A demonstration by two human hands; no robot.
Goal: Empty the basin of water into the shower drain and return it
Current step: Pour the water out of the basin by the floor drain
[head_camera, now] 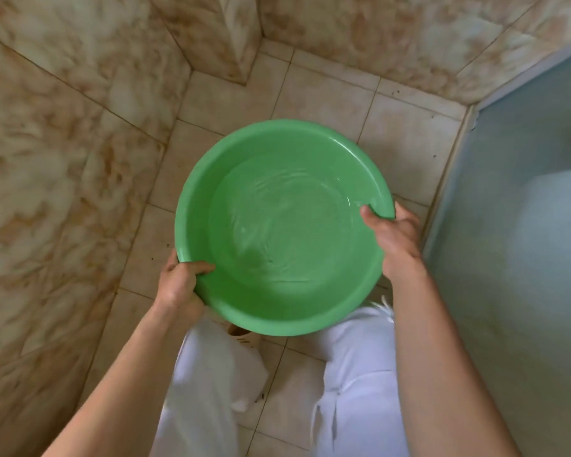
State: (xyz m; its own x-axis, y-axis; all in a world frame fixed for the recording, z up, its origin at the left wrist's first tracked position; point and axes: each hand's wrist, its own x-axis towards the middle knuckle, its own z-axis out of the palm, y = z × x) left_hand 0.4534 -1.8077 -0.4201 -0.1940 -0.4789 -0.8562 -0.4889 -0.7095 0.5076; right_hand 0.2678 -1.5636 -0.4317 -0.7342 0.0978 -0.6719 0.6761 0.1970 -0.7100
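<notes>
Marbled wall tiles (63,153) and a pale tiled floor (327,100) closed round me, a frosted door (524,225) alongside. Above the floor I held the green basin (231,179), its water (287,225) rippling. My left hand (182,285) and right hand (398,245) gripped opposite rims, thumbs hooked inside.

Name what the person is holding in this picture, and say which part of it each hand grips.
A green basin of water, held by its rim: left hand at the near-left edge, right hand at the right edge, thumbs inside.
</notes>
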